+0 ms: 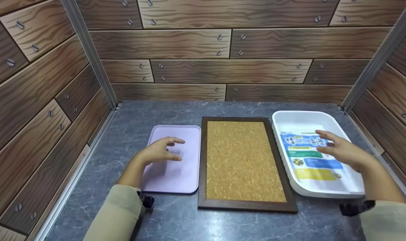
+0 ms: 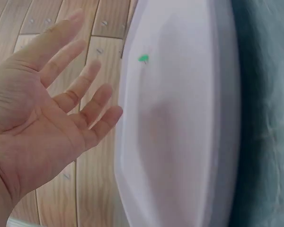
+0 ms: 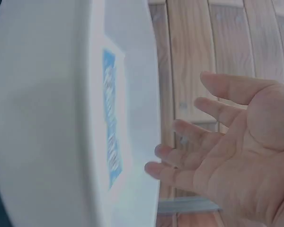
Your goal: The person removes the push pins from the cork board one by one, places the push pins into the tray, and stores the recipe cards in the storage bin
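Over the light purple tray [image 1: 186, 177] hovers my left hand [image 1: 161, 150], its fingers loosely spread and holding nothing. A green push pin [image 2: 143, 58] lies in that tray in the left wrist view; in the head view the hand hides it. My right hand [image 1: 345, 150] is above the white plastic tub [image 1: 306, 117], fingers apart with nothing between them. A printed label sheet [image 1: 300, 152] in blue, green and yellow lies in the tub. Between the two containers lies a cork board [image 1: 243, 160] with a dark brown wooden frame.
All three things stand side by side on a dark grey marbled table [image 1: 149, 112]. Wood-patterned panels [image 1: 189, 43] wall the table at the back, left and right, with metal corner posts [image 1: 89, 50]. The tub's rim rises higher than the purple tray's.
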Available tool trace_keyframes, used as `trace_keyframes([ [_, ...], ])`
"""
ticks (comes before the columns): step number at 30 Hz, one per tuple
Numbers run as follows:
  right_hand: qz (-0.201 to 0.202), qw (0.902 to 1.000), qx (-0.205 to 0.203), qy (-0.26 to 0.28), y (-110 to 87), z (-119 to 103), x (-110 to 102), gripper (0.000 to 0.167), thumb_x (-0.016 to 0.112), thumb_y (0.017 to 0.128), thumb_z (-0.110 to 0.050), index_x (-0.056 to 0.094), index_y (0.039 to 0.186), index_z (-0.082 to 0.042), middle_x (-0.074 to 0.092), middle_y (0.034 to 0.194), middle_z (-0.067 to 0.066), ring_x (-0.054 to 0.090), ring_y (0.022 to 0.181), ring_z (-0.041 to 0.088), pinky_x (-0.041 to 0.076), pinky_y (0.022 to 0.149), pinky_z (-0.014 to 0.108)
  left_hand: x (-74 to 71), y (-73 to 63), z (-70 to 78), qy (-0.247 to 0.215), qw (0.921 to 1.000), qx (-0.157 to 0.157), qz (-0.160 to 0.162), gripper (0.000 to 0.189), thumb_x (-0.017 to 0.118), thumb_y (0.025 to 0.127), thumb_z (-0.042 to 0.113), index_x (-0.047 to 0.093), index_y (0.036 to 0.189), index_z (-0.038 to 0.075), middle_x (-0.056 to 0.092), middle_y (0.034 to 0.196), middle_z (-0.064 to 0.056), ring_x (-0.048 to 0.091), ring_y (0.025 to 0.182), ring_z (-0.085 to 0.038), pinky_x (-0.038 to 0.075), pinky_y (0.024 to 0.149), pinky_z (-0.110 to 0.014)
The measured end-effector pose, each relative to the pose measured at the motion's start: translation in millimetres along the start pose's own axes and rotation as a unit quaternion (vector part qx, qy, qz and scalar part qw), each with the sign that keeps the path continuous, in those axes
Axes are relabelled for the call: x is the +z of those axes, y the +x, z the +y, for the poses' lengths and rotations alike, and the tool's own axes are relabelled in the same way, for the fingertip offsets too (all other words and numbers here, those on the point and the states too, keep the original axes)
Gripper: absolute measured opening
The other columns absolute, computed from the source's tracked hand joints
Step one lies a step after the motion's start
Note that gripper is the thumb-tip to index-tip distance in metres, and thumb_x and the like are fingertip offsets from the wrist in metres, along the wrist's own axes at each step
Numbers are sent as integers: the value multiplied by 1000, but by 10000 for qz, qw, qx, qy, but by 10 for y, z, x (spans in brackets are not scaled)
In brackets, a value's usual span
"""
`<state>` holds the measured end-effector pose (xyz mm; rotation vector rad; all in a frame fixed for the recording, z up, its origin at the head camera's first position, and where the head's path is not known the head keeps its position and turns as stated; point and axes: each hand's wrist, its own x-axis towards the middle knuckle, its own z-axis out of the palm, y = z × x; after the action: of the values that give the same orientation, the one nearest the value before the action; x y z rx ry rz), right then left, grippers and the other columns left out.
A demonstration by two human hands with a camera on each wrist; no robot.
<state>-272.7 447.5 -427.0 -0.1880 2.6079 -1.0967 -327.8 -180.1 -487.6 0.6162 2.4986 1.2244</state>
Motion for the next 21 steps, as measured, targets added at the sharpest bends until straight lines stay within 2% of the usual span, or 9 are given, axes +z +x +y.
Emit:
trace_keyframes([
  [6,-80,9978,-269,-605,39,-376,211,83,57,113,-43,16,173,-2,11,175,39,10,156,70,21,119,86,60,52,224,625,9973,193,323,62,77,102,30,56,157,8,48,167,-21,38,160,-45,30,132,-61],
  [10,-45,9940,-544,-953,87,-562,343,79,57,113,-39,22,170,2,12,172,43,10,156,69,17,121,85,103,94,394,906,9950,160,388,67,71,106,36,47,163,11,33,176,-23,30,165,-44,27,134,-62],
  [15,276,9807,-855,-1735,155,-746,503,71,58,113,-33,33,165,8,19,168,47,18,153,70,19,121,84,207,145,603,987,9937,205,491,72,69,106,44,42,167,18,21,182,-16,23,168,-43,27,132,-67],
  [18,487,9748,-939,-1964,202,-883,618,68,58,112,-33,38,163,7,24,167,47,21,152,72,20,122,84,286,183,721,992,9923,232,709,73,68,106,48,40,169,23,17,184,-11,19,169,-42,22,130,-75],
  [21,623,9730,-731,-2097,252,-1049,730,70,55,113,-42,37,166,0,23,170,42,15,154,74,17,117,90,372,256,834,1117,9873,217,1107,71,64,107,53,40,169,29,16,184,-8,16,169,-43,16,129,-79],
])
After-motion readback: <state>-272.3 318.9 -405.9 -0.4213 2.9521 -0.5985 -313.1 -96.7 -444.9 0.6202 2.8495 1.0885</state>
